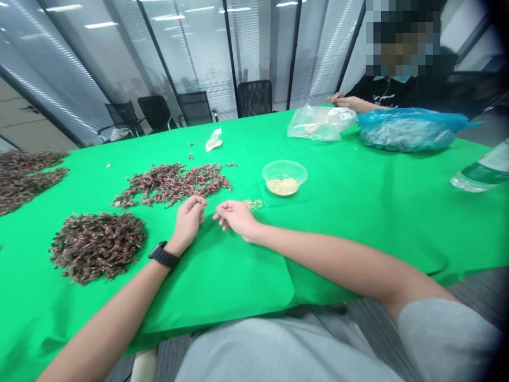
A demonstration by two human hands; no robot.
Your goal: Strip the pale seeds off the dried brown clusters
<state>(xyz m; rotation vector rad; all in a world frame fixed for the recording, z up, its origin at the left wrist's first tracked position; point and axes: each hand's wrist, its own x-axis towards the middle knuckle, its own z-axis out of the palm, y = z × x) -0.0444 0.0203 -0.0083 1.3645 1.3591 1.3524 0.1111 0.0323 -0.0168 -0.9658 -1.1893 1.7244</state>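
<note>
Green tablecloth (pixel 330 249) covers the table, w/ dried reddish-brown sprigs heaped on it in several piles - exact plant can't be told at this size. L hand (pixel 189 223), black watch (pixel 163 253) on the wrist, lies curled just below the middle pile (pixel 170 185), fingers (pixel 199 201) bunched together, tips nearly at the pile's lower edge. R hand (pixel 236 218) sits just beside it, not touching, fingers (pixel 222 213) loosely curled & slightly apart. Nearest to R hand is a small scatter of pale grains (pixel 253 203), just past the knuckles. Can't tell if either hand has anything pinched - no held item visible.

Bigger round pile (pixel 96 246) lies left of L hand, w/ more sprigs (pixel 27 180) spread at the table's left end. Clear plastic bowl (pixel 284 178) w/ pale grains in the bottom stands beyond R hand, right of the middle pile. Small white scrap (pixel 213 140) lies past that pile.

Far side: co-worker's hands (pixel 342 101) at the table edge, nr a clear plastic bag (pixel 320 123) & a bulging blue plastic bag (pixel 405 130) w/ dark contents. Plastic water bottle (pixel 481 170) lies on its side at right. Black office chairs (pixel 254 98) line the glass wall (pixel 194 53), grey sleeve (pixel 441 334) on R arm
</note>
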